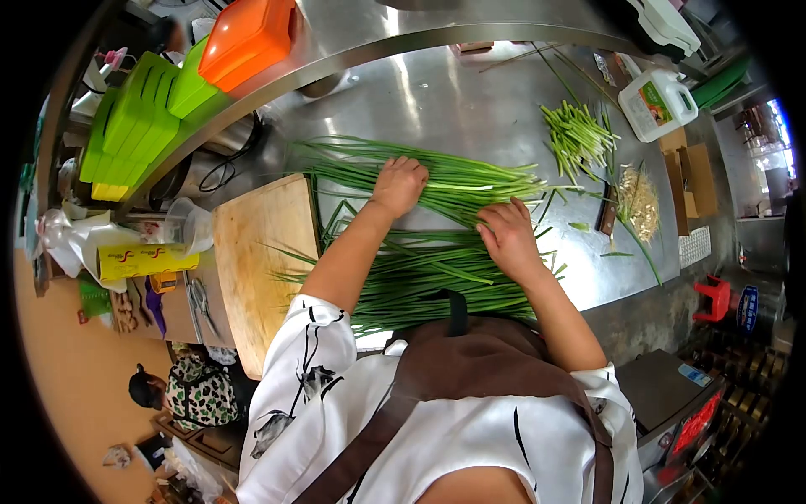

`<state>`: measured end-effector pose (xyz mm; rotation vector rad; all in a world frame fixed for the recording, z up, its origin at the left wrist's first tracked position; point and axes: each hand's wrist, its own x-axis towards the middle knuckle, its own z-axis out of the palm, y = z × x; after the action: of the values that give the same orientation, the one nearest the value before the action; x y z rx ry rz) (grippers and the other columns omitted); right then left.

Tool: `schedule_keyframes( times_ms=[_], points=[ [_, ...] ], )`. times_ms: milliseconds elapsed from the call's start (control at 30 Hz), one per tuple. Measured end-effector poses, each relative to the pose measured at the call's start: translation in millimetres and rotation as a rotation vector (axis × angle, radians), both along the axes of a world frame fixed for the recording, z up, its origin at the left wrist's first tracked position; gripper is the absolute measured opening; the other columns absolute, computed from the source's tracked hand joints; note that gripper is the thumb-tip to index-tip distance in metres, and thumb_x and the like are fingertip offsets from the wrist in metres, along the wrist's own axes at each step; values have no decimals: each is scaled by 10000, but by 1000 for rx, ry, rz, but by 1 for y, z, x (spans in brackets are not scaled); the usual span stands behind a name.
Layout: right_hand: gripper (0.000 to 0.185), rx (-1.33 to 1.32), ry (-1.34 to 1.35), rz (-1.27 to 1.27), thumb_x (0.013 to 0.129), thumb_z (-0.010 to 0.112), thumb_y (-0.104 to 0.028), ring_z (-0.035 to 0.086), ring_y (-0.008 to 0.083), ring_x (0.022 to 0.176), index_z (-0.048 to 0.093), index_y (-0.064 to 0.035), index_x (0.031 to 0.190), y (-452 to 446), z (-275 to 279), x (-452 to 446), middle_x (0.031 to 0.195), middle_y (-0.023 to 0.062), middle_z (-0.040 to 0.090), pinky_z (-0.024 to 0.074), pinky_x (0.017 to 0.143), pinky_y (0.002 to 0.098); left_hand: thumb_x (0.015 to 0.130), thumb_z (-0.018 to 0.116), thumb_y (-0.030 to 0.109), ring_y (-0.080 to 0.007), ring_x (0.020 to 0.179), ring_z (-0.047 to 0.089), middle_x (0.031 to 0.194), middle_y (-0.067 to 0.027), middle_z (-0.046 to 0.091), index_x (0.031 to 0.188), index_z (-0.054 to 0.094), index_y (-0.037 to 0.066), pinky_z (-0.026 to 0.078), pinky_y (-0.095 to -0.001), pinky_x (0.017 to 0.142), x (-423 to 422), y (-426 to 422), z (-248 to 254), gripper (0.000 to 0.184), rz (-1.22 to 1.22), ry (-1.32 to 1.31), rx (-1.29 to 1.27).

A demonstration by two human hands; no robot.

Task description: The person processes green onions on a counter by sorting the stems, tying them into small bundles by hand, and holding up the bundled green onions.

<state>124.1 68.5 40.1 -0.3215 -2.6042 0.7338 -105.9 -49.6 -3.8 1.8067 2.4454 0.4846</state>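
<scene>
A long bundle of green chives (470,172) lies across the metal table, its pale stem ends to the right. My left hand (400,185) is closed over the middle of that bundle, fingers curled onto the stalks. Close to the stem ends, my right hand (510,239) has its thumb and fingers bent around some stalks at the near edge. Between my forearms and the apron spreads a second, larger heap of chives (420,281). To the right is a pile of short cut stems (578,139). A knife (606,214) with a brown handle lies beside a pile of pale root ends (640,206).
A wooden cutting board (264,244) is at the left of the table. Above runs a steel shelf (353,44) with green bins (134,118) and an orange bin (245,42). A white jug (656,105) stands back right. Another person (197,391) is at lower left.
</scene>
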Motion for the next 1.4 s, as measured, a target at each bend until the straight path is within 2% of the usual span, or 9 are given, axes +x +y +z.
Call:
schedule_keyframes(
  times_ms=[267, 467, 600, 667, 900, 1167, 1267, 1333, 1400],
  points=[
    [301, 244, 56, 19, 768, 641, -146, 513, 255, 1045, 607, -67, 1057, 9, -30, -54, 1020, 54, 613, 336, 981, 485, 771, 594, 81, -266, 899, 535, 877, -65, 562, 864, 609, 93, 406, -384, 828, 10, -5, 1, 95, 7, 46, 73],
    [131, 372, -245, 37, 737, 572, -108, 517, 268, 943, 648, -64, 834, 16, -53, -80, 870, 92, 590, 377, 884, 450, 777, 573, 55, -262, 947, 534, 915, -65, 573, 954, 613, 98, 413, -391, 825, 19, -6, -2, 187, 169, -24, 175],
    [114, 411, -77, 75, 707, 560, -76, 508, 275, 940, 640, -60, 785, 14, -30, -85, 818, 89, 570, 378, 849, 423, 771, 593, 59, -252, 981, 530, 980, -47, 592, 1020, 629, 98, 400, -382, 883, 24, -9, 14, 254, 103, 50, 295],
    [87, 419, 34, 58, 707, 556, -74, 550, 270, 876, 614, -51, 767, 10, -20, -81, 801, 92, 567, 411, 805, 405, 774, 593, 59, -250, 984, 533, 973, -45, 604, 1022, 640, 93, 391, -376, 901, 25, -10, 19, 255, 73, 22, 286],
    [39, 415, -63, -19, 733, 540, -89, 607, 256, 667, 562, -65, 753, -3, -7, -62, 741, 102, 582, 474, 605, 370, 738, 630, 81, -262, 896, 565, 889, -61, 621, 905, 658, 72, 433, -389, 860, 34, -9, 51, 170, -115, 16, 302],
    [79, 90, -155, -90, 747, 505, -62, 628, 338, 660, 570, -32, 781, -22, 14, -37, 709, 180, 619, 486, 592, 444, 709, 646, 87, -275, 758, 601, 789, -67, 640, 841, 660, 73, 479, -379, 786, 54, -6, 53, 134, -141, -18, 315],
    [91, -2, -290, -112, 786, 503, -89, 613, 373, 679, 567, -26, 804, -25, 21, -25, 705, 201, 612, 478, 622, 474, 719, 637, 82, -284, 744, 601, 773, -77, 637, 802, 648, 70, 484, -381, 755, 53, -9, 51, 84, -67, -17, 370],
    [114, -95, -302, -149, 812, 507, -125, 607, 388, 691, 567, -29, 825, -27, 20, -8, 727, 203, 614, 473, 633, 487, 738, 601, 53, -295, 756, 592, 794, -83, 625, 805, 621, 64, 483, -384, 709, 35, -22, 49, 71, 240, -92, 453],
    [141, -179, -315, -188, 837, 510, -161, 602, 402, 703, 566, -32, 847, -19, 12, 6, 748, 205, 616, 467, 644, 501, 742, 587, 43, -300, 777, 586, 816, -88, 612, 834, 608, 63, 480, -391, 702, 32, -31, 64, 97, 164, -95, 396]
  ],
)
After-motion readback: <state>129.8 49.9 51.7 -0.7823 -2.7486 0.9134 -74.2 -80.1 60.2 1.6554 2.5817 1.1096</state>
